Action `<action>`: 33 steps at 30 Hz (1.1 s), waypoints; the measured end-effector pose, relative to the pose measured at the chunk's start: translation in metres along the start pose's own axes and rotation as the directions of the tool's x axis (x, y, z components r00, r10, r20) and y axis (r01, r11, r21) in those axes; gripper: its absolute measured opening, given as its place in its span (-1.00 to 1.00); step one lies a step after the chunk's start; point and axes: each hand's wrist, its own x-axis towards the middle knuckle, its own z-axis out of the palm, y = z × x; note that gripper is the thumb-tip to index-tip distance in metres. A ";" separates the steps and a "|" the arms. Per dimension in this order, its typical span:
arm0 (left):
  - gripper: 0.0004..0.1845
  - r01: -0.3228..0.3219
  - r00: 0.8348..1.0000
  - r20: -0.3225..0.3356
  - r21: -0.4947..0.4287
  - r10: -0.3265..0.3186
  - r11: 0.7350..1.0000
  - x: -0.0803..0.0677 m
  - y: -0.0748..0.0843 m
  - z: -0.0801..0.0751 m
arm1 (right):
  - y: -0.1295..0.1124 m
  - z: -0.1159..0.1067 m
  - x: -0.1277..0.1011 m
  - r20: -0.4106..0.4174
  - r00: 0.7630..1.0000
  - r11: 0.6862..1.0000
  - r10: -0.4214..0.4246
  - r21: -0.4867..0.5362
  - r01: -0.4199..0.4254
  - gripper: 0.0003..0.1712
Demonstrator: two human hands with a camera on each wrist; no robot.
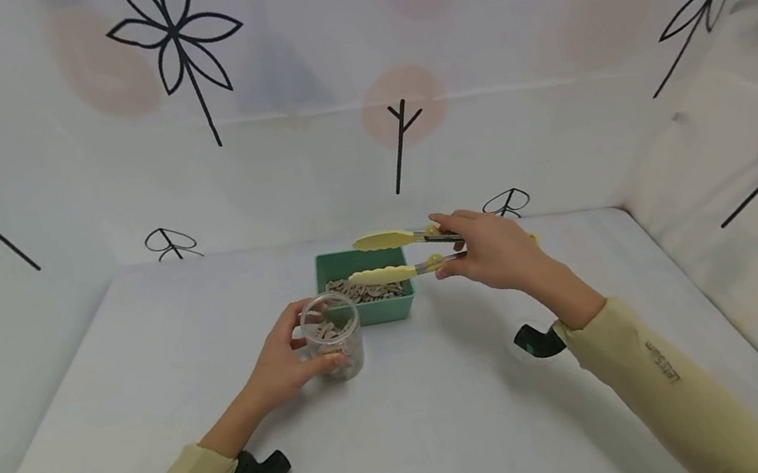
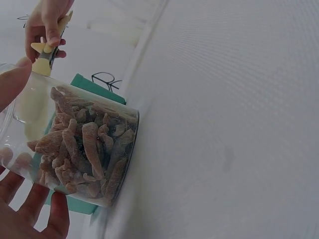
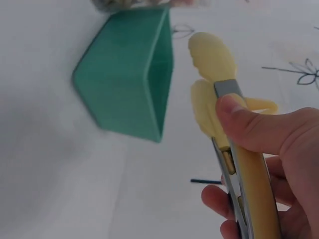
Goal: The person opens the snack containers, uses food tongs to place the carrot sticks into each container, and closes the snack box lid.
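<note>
My left hand [image 1: 279, 370] grips a clear plastic jar [image 1: 336, 347] standing on the white table, partly filled with brownish dried pieces [image 2: 82, 149]. The fingers [image 2: 50, 221] wrap round its wall. My right hand [image 1: 496, 250] holds yellow tongs [image 1: 390, 256] by their handle; their two tips are spread apart above a green tub [image 1: 368, 296]. The tub holds more of the brown pieces [image 1: 369, 289]. In the right wrist view the tongs [image 3: 214, 74] hover beside the tub [image 3: 132, 74], with nothing between the tips.
A white table [image 1: 414, 433] is enclosed by patterned fabric walls [image 1: 319, 69] at the back and on both sides. The tub stands near the back wall, just behind the jar.
</note>
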 end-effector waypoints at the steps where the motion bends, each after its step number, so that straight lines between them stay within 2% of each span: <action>1: -0.12 -0.002 1.000 -0.001 -0.004 0.002 1.000 0.000 -0.001 0.000 | 0.002 0.002 0.002 0.015 1.000 1.000 0.005 -0.020 -0.005 -0.12; 9: -0.12 -0.004 1.000 -0.005 -0.006 0.004 1.000 -0.001 -0.003 -0.001 | 0.007 0.012 0.017 0.102 0.995 0.986 0.016 -0.167 0.001 -0.13; 22: -0.10 -0.008 1.000 -0.009 -0.011 0.007 1.000 -0.001 -0.003 -0.001 | -0.027 0.008 0.040 0.292 0.955 0.922 0.050 -0.380 0.068 -0.08; 26: -0.10 -0.002 1.000 -0.012 -0.007 0.002 1.000 -0.001 -0.003 0.000 | -0.036 0.013 0.047 0.320 0.944 0.922 0.078 -0.383 0.053 -0.17; 30: -0.11 -0.002 1.000 -0.010 -0.007 0.002 1.000 -0.001 -0.002 0.001 | -0.038 0.020 0.053 0.348 0.930 0.941 0.116 -0.339 0.009 -0.23; 33: -0.12 -0.005 1.000 -0.008 -0.006 0.005 1.000 0.000 -0.002 0.001 | -0.038 0.024 0.054 0.343 0.930 0.955 0.132 -0.296 -0.026 -0.24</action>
